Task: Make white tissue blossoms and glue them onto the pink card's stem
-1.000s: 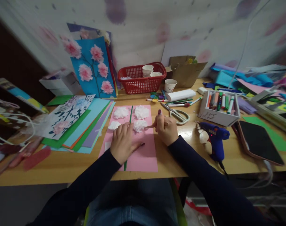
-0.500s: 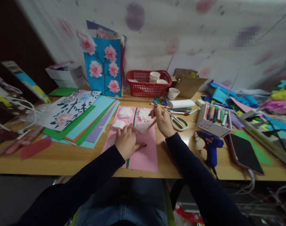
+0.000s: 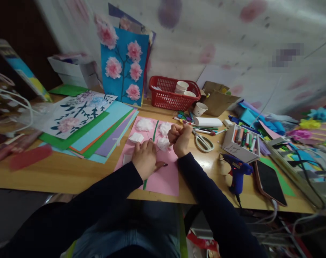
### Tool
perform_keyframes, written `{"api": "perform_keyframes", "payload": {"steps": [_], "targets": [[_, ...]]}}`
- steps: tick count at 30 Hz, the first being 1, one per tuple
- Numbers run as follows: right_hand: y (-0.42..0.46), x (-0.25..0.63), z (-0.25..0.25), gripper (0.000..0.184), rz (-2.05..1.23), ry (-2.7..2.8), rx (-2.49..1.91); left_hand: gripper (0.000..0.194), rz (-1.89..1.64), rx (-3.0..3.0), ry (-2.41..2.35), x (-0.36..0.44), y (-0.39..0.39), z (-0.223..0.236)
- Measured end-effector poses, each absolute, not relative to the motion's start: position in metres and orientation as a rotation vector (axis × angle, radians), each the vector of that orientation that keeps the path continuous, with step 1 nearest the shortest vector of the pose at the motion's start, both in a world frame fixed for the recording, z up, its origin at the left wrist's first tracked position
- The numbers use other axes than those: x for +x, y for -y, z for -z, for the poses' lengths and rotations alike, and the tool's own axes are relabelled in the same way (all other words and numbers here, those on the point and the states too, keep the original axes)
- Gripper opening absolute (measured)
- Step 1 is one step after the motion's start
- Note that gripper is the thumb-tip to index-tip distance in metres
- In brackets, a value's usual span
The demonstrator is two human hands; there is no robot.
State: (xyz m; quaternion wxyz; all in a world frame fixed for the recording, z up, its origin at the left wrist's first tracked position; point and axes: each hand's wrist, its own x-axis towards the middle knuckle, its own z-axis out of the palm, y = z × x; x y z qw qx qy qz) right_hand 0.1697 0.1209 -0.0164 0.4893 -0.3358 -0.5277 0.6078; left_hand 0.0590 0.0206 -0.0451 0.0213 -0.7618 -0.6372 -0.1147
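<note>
A pink paper sheet (image 3: pixel 163 175) lies in front of me with a green strip (image 3: pixel 155 129) down its middle and white tissue flowers (image 3: pixel 144 124) stuck near its top. My left hand (image 3: pixel 146 160) presses flat on the sheet, fingers spread, by a tissue flower (image 3: pixel 163 144). My right hand (image 3: pixel 180 138) is curled into a fist just right of that flower, gripping a thin stick or pen whose tip I can barely see.
Stacked coloured papers (image 3: pixel 98 132) lie at left, a blue flower picture (image 3: pixel 123 68) stands behind. A red basket (image 3: pixel 168 98) with paper cups, scissors (image 3: pixel 203 141), a marker box (image 3: pixel 240 141), a blue glue gun (image 3: pixel 236 173) and a phone (image 3: pixel 270 182) sit at right.
My view swung left and tilted. My right hand drew back from above the flowers and closed into a tighter fist beside the lower flower. The left hand stayed pressed on the pink sheet.
</note>
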Motion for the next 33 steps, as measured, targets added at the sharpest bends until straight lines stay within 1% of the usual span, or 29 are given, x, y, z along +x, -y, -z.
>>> {"api": "perform_keyframes", "payload": {"steps": [6,12,15,19,24,26,29,31,33], "targets": [[-0.125,0.170,0.020,0.066,-1.472,1.305,-0.812,0.058,0.379,-2.335,1.969,0.060,-0.020,0.050],[-0.126,0.174,0.025,0.062,-1.444,1.326,-0.810,0.066,0.377,-2.344,2.006,0.060,-0.020,0.049],[-0.123,0.180,0.022,0.062,-1.414,1.368,-0.805,0.066,0.382,-2.344,2.005,0.061,-0.020,0.048],[-0.121,0.188,0.021,0.065,-1.295,1.417,-0.809,0.066,0.368,-2.321,1.989,0.062,-0.019,0.046],[-0.122,0.200,0.032,0.070,-1.044,1.488,-0.935,0.065,0.339,-2.310,1.982,0.061,-0.019,0.047],[-0.120,0.209,0.035,0.066,-0.958,1.562,-1.004,0.064,0.321,-2.311,1.988,0.061,-0.018,0.046],[-0.114,0.224,0.034,0.054,-0.899,1.687,-1.075,0.066,0.295,-2.318,1.992,0.062,-0.018,0.045],[-0.109,0.230,0.032,0.049,-0.914,1.748,-1.102,0.066,0.279,-2.322,1.991,0.063,-0.017,0.043],[-0.104,0.233,0.032,0.049,-0.962,1.779,-1.120,0.065,0.260,-2.324,1.992,0.063,-0.017,0.041]]}}
